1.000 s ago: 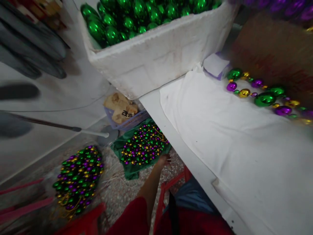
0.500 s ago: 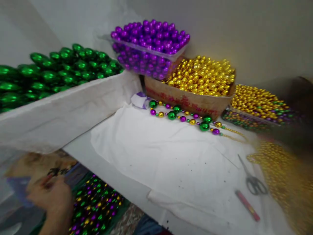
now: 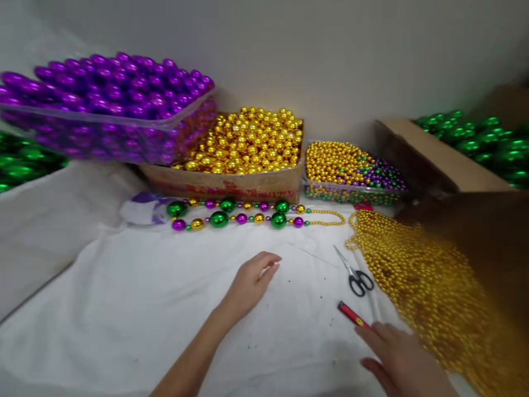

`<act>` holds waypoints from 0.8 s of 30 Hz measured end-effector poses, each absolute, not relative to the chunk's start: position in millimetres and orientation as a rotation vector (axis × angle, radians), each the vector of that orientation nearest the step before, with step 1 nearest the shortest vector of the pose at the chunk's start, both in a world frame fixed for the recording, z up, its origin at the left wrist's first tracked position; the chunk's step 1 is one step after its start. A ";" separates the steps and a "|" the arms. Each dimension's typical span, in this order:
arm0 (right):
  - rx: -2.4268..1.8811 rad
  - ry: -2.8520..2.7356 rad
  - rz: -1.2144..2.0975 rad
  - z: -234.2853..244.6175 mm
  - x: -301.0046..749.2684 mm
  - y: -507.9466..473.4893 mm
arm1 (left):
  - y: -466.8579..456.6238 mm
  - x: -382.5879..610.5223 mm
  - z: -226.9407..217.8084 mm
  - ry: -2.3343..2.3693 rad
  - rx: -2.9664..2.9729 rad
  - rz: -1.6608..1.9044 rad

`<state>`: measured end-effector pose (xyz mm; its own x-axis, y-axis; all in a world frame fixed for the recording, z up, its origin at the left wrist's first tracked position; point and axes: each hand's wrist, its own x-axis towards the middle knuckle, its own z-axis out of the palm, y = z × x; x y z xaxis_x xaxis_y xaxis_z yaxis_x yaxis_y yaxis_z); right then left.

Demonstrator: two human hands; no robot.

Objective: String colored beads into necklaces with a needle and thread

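My left hand [image 3: 252,281] hovers over the white cloth [image 3: 124,298], fingers loosely curled and apart, holding nothing. My right hand [image 3: 403,361] lies low at the bottom right, fingers stretched out, its tips just short of a red pen-like tool [image 3: 351,315]. Black-handled scissors [image 3: 356,273] lie a little beyond that. A finished strand of green, purple and gold beads [image 3: 243,213] rests along the far side of the cloth. A heap of gold bead strings [image 3: 430,286] spreads to the right of my right hand.
At the back stand a clear tray of purple beads [image 3: 111,105], a cardboard box of gold beads [image 3: 243,143], a tray of small mixed beads [image 3: 351,171] and a box of green beads [image 3: 467,138]. More green beads [image 3: 20,162] show at the left edge.
The view has swung up from the floor to the table. My left hand came up from the bead piles below onto the cloth, and my right hand entered at the bottom right.
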<state>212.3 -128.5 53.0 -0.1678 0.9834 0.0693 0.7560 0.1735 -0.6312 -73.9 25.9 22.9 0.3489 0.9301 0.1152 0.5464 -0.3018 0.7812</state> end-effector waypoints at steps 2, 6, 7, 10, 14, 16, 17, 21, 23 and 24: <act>-1.948 -1.891 0.581 34.6 248.7 -131.2 | 37.3 -40.3 28.3 1.140 2.056 0.622; -2.232 -1.477 0.496 28.8 298.3 -161.6 | 55.3 -4.6 25.9 1.066 2.133 0.498; -2.227 -1.393 0.469 31.0 302.2 -165.8 | 58.7 0.8 22.4 1.058 2.160 0.467; -2.136 -1.334 0.493 34.5 295.0 -154.4 | 65.1 15.9 8.2 1.025 2.309 0.369; -1.951 -1.471 0.522 26.0 269.0 -95.9 | 69.5 35.5 -8.5 1.004 2.543 0.250; -1.899 -1.465 0.489 21.6 266.4 -65.1 | 71.8 41.5 -13.9 1.006 2.617 0.210; -1.892 -1.450 0.468 20.6 269.7 -52.8 | 73.0 42.9 -15.9 1.007 2.644 0.197; -1.931 -1.340 0.323 23.0 304.4 -30.0 | 77.0 41.4 -22.5 1.004 2.685 0.173; -1.960 -1.316 0.271 25.2 322.3 -28.6 | 78.4 39.9 -25.1 1.003 2.674 0.177; -1.974 -1.319 0.254 25.8 329.0 -27.8 | 79.0 39.7 -26.1 1.004 2.662 0.183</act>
